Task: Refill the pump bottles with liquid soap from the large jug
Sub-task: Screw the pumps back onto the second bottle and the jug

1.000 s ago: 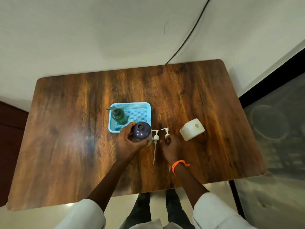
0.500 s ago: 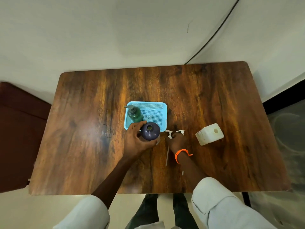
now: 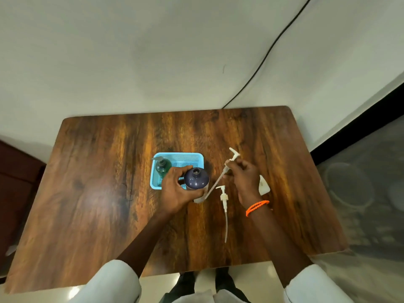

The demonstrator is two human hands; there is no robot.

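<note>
A dark purple bottle [image 3: 196, 178] with an open neck stands upright at the table's middle, and my left hand [image 3: 178, 190] grips its side. My right hand [image 3: 243, 177] holds a white pump head [image 3: 234, 155] lifted off the table, its long tube [image 3: 213, 187] slanting down toward the bottle's base. A second white pump [image 3: 224, 199] lies flat on the wood between my hands. The white jug [image 3: 264, 185] sits right of my right hand, mostly hidden by it. A green pump bottle [image 3: 162, 166] stands in the blue basket [image 3: 178, 155].
The wooden table [image 3: 98, 193] stands against a white wall. A black cable [image 3: 266, 53] runs down the wall to the table's back edge. A dark cabinet [image 3: 15, 178] is at the left, and a grey floor area lies to the right.
My right hand has picked one white pump up from the table and raised it, tube trailing. My left hand stays on the purple bottle. The camera view has shifted.
</note>
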